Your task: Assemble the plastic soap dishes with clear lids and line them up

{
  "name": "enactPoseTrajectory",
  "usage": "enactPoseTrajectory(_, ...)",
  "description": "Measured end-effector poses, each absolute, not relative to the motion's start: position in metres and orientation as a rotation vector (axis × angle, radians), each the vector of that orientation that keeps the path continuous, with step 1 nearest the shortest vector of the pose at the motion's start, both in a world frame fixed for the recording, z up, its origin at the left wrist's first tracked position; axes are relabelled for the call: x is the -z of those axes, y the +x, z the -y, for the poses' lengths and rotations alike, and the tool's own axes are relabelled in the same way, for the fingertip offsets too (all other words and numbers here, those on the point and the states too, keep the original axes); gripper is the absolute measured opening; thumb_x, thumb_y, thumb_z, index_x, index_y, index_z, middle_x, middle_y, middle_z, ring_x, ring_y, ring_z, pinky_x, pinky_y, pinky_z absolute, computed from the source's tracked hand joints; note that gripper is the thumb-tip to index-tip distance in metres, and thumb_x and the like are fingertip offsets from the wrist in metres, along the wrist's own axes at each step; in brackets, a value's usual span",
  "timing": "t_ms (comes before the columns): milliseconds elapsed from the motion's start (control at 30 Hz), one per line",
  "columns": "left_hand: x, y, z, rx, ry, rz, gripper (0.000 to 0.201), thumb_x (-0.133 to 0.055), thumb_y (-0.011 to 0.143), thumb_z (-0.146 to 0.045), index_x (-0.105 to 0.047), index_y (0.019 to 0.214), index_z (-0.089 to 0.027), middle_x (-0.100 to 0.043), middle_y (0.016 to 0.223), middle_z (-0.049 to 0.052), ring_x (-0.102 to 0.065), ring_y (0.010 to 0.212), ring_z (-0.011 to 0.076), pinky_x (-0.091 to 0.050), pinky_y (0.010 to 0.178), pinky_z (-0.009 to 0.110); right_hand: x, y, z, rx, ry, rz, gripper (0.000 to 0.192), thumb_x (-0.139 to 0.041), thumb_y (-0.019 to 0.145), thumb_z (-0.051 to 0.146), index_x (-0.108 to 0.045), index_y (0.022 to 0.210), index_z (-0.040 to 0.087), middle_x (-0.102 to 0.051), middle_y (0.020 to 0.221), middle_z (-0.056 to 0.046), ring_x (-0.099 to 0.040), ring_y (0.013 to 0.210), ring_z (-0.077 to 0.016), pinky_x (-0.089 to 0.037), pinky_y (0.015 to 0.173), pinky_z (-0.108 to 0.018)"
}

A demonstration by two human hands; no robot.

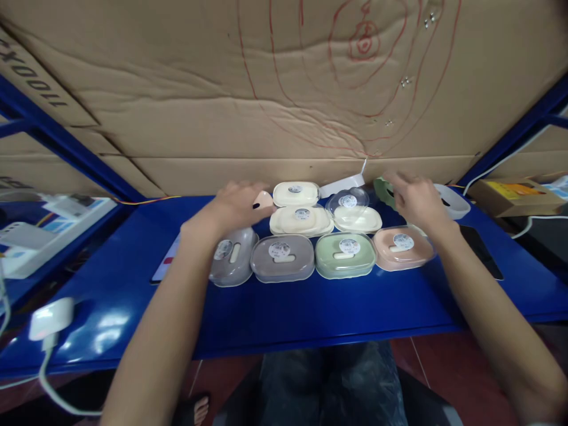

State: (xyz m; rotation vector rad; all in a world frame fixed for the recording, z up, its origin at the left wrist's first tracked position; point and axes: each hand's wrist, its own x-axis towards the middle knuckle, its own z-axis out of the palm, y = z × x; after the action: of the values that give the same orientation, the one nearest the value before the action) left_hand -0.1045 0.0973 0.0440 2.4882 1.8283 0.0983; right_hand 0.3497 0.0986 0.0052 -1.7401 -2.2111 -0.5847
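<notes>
Crosswise, pink soap box, lid up.

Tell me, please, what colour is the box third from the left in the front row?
Pale green box, clearest in the head view.

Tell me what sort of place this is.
Likely a stockroom or packing bench. Blue metal shelving backed by big cardboard sheets holds rows of lidded plastic soap boxes with stickers. The left hand and right hand reach among them.
</notes>
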Motion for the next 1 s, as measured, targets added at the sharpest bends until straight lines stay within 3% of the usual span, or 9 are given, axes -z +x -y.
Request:
enactPoseTrajectory(100,-0.048,-0.123,-0.128,0.055,2.357,-1.905,0.084,-0.065,0.097,-0.064,-0.052,0.164,-0.015,-0.057,0.169,0.022,-0.052,0.155,0.0482,-0.046,0.124,0.057,-0.007,0.355,-0.093,0.625,-1.711,2.157,0.054,-0.042,0.108,0.021,-0.067,0.156,0.022,-0.072,0.15,-0.021,-0.073,0.116,-0.0403,-0.059,0.095,-0.055)
enactPoseTrajectory(200,-0.041,-0.133,-0.149,0.196,2.269,-1.874,0.106,-0.077,0.087,-0.07,-0.045,0.168,-0.011,-0.047,0.177,0.026,-0.049,0.159,0.0464,-0.046,0.123,0.049,-0.007,0.358,-0.09,0.659,-1.702,2.121,0.052,-0.041,0.112,0.026,-0.069,0.156,0.021,-0.067,0.157,-0.026,-0.069,0.124,-0.0439,-0.056,0.096,-0.058)
enactPoseTrajectory(267,-0.033,-0.136,-0.158,0.28,2.234,-1.836,0.112,-0.082,0.081,-0.073,-0.045,0.168,-0.012,-0.048,0.176,0.025,-0.053,0.157,0.0436,-0.048,0.121,0.045,-0.007,0.359,-0.088,0.662,-1.699,2.122,0.052,-0.039,0.114,0.029,-0.07,0.155,0.021,-0.067,0.159,-0.025,-0.068,0.127,-0.0444,-0.054,0.096,-0.058)
enactPoseTrajectory(400,-0.021,-0.141,-0.164,0.349,2.234,-1.79,0.094,-0.081,0.082,-0.07,-0.058,0.154,-0.014,-0.067,0.157,0.022,-0.068,0.137,0.0374,-0.053,0.108,0.04,-0.007,0.355,-0.085,0.597,-1.669,2.124,0.051,-0.038,0.114,0.029,-0.071,0.152,0.021,-0.074,0.151,-0.018,-0.068,0.126,-0.0412,-0.051,0.097,-0.055)
enactPoseTrajectory(667,-0.013,-0.147,-0.161,0.216,2.324,-1.774,0.086,-0.073,0.088,-0.077,-0.061,0.145,-0.013,-0.071,0.146,0.017,-0.07,0.125,0.0333,-0.055,0.1,0.037,-0.006,0.36,-0.085,0.461,-1.676,2.083,0.053,-0.04,0.109,0.025,-0.073,0.149,0.015,-0.083,0.124,-0.023,-0.077,0.11,-0.0389,-0.056,0.096,-0.051)
enactPoseTrajectory(800,-0.014,-0.143,-0.152,0.194,2.355,-1.771,0.092,-0.07,0.092,-0.078,-0.055,0.152,-0.01,-0.067,0.154,0.019,-0.066,0.136,0.0365,-0.054,0.111,0.043,0.0,0.367,-0.087,0.395,-1.664,2.041,0.052,-0.044,0.108,0.027,-0.071,0.151,0.016,-0.083,0.128,-0.02,-0.079,0.11,-0.037,-0.061,0.096,-0.049)
enactPoseTrajectory(900,-0.019,-0.14,-0.14,0.123,2.431,-1.806,0.088,-0.057,0.103,-0.072,-0.046,0.162,-0.008,-0.059,0.164,0.019,-0.058,0.147,0.0384,-0.049,0.121,0.049,0.001,0.371,-0.086,0.35,-1.628,1.987,0.05,-0.045,0.108,0.029,-0.073,0.149,0.019,-0.083,0.134,-0.016,-0.08,0.117,-0.0365,-0.062,0.101,-0.05)
enactPoseTrajectory(1000,-0.028,-0.133,-0.131,0.1,2.495,-1.793,0.076,-0.053,0.105,-0.067,-0.054,0.16,-0.013,-0.064,0.158,0.017,-0.061,0.143,0.0383,-0.05,0.12,0.052,-0.002,0.373,-0.085,0.33,-1.591,1.91,0.049,-0.045,0.108,0.028,-0.076,0.145,0.018,-0.082,0.137,-0.016,-0.079,0.124,-0.0362,-0.06,0.108,-0.048)
